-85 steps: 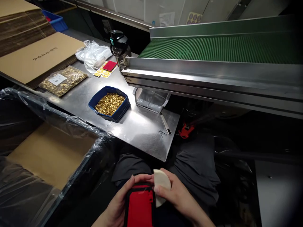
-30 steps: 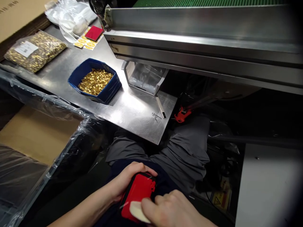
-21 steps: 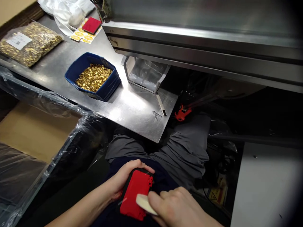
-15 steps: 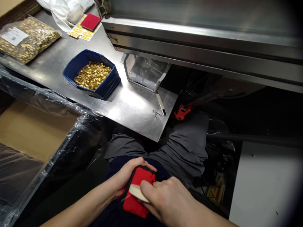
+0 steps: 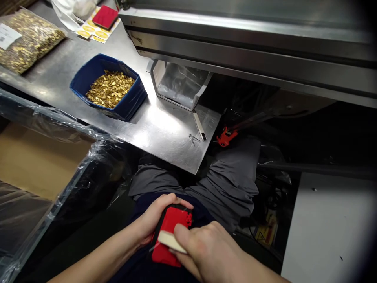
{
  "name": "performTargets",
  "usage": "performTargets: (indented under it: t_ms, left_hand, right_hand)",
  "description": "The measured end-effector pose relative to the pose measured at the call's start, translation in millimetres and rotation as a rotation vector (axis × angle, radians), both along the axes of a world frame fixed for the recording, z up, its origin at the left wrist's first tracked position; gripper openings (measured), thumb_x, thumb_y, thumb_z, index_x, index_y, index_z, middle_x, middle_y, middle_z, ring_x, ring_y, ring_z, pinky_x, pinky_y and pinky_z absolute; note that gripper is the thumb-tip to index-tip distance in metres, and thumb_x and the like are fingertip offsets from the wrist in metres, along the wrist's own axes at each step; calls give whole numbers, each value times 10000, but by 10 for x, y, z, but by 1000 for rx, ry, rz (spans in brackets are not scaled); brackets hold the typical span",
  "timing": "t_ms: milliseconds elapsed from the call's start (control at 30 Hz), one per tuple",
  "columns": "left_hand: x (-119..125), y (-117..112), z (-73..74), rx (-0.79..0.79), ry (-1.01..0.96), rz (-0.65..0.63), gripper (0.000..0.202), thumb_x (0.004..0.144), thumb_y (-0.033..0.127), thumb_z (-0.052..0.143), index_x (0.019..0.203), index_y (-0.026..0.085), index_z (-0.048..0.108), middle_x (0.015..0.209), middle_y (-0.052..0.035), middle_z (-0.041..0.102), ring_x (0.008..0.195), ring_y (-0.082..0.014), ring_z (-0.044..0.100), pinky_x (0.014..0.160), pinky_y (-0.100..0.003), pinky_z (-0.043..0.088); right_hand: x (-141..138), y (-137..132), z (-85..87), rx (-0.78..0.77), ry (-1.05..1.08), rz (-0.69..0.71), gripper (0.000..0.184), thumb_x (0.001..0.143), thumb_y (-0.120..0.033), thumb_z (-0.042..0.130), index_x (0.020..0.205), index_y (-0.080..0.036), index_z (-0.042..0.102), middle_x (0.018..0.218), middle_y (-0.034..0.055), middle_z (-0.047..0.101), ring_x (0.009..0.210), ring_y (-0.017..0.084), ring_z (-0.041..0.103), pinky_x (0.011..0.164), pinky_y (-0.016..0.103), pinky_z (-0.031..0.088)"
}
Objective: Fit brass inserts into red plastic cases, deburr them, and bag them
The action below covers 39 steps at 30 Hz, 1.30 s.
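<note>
Low in front of my lap, my left hand [image 5: 156, 214] is wrapped round the far left side of a flat red piece with a black border [image 5: 173, 217]. Small ragged red bits show along its upper right edge. My right hand [image 5: 207, 247] pinches a flat cream-coloured tool with a rounded edge [image 5: 170, 240] between thumb and fingers. The tool lies across the red face, seemingly touching it. Its far end is hidden in my right hand, which also covers the piece's right side.
On the metal table [image 5: 165, 135] stand a blue bin [image 5: 134, 104] of small gold-coloured parts and a grey bin [image 5: 193, 104] with clear plastic bags. A white-handled tool [image 5: 199, 126] lies near the table corner. An orange tool [image 5: 226, 136] hangs beside it. A metal frame [image 5: 235, 51] crosses above.
The whole view has shifted slightly, so the table things sit further left and up. Both hands keep their grips, and the cream tool stays across the red face.
</note>
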<state>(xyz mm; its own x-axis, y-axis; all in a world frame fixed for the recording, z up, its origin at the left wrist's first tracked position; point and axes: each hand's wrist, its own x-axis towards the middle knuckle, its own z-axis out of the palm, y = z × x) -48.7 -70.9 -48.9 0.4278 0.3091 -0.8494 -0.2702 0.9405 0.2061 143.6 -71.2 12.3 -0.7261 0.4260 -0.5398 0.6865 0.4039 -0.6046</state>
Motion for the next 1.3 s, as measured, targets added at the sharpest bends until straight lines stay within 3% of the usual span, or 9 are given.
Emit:
performTargets:
  t_ms: [100,200,333,467,600,800,967,1133,1300]
  left_hand:
    - [-3,-11,-1,-4,14,12,536,862,527,519,1018,81,771,889,-139,746,746,-229,634,701,-313,491]
    - [-4,-18,-8,0,13,3,514,869,496,512,1011,76,770,893,-142,745,771,-244,650,725,-323,502]
    - [-3,-28,-22,-31,-5,24,564,882,542,481,1040,78,759,876,-151,747,740,-250,651,693,-332,505]
    - [1,-19,-30,-23,-30,11,544,882,508,492,1066,66,751,915,-169,758,790,-270,672,749,-349,513]
    - [1,7,-29,-54,-48,35,548,866,522,509,1047,65,752,862,-153,758,726,-249,661,686,-330,501]
    - [-7,9,-35,-55,-48,47,561,874,524,496,1064,58,744,896,-174,759,772,-272,674,734,-357,513]
    - [-13,-18,-44,-37,-73,27,569,877,519,494,1092,52,738,932,-193,760,811,-298,686,759,-376,520]
    - [22,-28,-65,-87,-77,51,536,868,486,492,1048,53,750,866,-171,760,715,-253,665,674,-339,509]
    - [41,-6,-90,-24,-107,37,584,894,523,467,1075,41,740,916,-190,763,819,-285,685,773,-365,519]
  right_hand:
    - [17,-30,3,-37,-82,-44,104,1000,-357,476,962,-261,470,717,-51,735,564,155,695,473,285,211]
    - [30,-31,16,-21,-92,0,105,982,-361,506,978,-260,478,732,-38,744,576,174,704,474,287,202]
    - [48,2,45,-8,-68,-88,100,1010,-366,466,989,-269,474,704,-54,727,555,154,687,472,283,209]
    - [65,17,45,-20,-22,-28,124,968,-373,530,940,-267,472,699,-54,724,530,154,674,467,292,193]
    - [93,19,15,-8,-32,-149,94,1007,-364,476,981,-274,475,691,-66,716,525,138,664,470,290,206]
    - [76,24,-1,48,-9,-110,153,1029,-408,438,990,-271,492,710,-49,724,528,144,654,482,298,183]
    - [83,63,38,-15,4,-34,135,979,-385,526,933,-264,487,671,-57,704,478,135,611,460,299,151]
    - [114,111,65,-6,-46,-122,118,1008,-379,489,972,-267,492,691,-56,705,513,138,627,480,293,165]
    - [54,149,71,-13,10,-39,153,1003,-407,486,947,-264,497,709,-48,705,515,137,611,479,291,157]
